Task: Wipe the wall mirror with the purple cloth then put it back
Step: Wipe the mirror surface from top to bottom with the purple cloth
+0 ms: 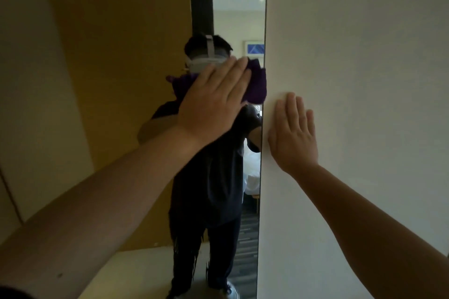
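The tall wall mirror (230,7) fills the middle of the view, its right edge meeting a cream wall. My left hand (213,99) lies flat with straight fingers and presses the purple cloth (256,82) against the glass near that right edge, at about head height. The cloth bunches out past my fingertips, and part of it is hidden under my palm. My right hand (294,133) rests flat and open on the wall just right of the mirror edge, holding nothing. The mirror reflects a person in dark clothes.
The cream wall (364,80) takes up the whole right side. A brown wooden panel (116,80) and a pale panel stand on the left. The reflection shows a room with a bed, a framed picture and striped flooring.
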A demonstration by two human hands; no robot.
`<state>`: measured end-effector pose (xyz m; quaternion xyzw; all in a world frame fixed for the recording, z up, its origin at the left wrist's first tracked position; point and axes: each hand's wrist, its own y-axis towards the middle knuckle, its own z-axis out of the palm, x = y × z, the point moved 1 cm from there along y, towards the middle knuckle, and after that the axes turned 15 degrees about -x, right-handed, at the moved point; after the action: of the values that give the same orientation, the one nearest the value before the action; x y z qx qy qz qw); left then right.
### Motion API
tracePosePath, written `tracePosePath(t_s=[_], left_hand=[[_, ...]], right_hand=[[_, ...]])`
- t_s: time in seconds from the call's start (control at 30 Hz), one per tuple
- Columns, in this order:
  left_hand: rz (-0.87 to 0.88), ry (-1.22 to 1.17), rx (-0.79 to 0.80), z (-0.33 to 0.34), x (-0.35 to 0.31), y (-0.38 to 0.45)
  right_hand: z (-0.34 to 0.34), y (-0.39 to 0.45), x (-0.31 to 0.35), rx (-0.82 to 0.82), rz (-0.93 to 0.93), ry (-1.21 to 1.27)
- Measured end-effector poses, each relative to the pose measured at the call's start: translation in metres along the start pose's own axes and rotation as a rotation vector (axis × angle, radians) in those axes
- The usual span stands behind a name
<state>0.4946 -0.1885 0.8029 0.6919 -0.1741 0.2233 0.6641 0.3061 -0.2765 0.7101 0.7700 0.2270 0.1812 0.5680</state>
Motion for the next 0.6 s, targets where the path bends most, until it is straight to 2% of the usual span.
tracePosePath(t_s=[0.33,0.47,0.6], left_hand=[[0.187,-0.169,0.180,-0.003,-0.121,-0.195],[0.214,-0.199,0.226,-0.011,-0.128,-0.211],[0.179,-0.325,0.262,-0.026,-0.120,-0.198]], right_hand=[[-0.001,-0.002,-0.009,-0.017,-0.055,-0.029],[-0.006,-0.001,-0.003,0.024,-0.042,-0.036],[-0.017,0.002,0.003,0.101,-0.008,-0.034]])
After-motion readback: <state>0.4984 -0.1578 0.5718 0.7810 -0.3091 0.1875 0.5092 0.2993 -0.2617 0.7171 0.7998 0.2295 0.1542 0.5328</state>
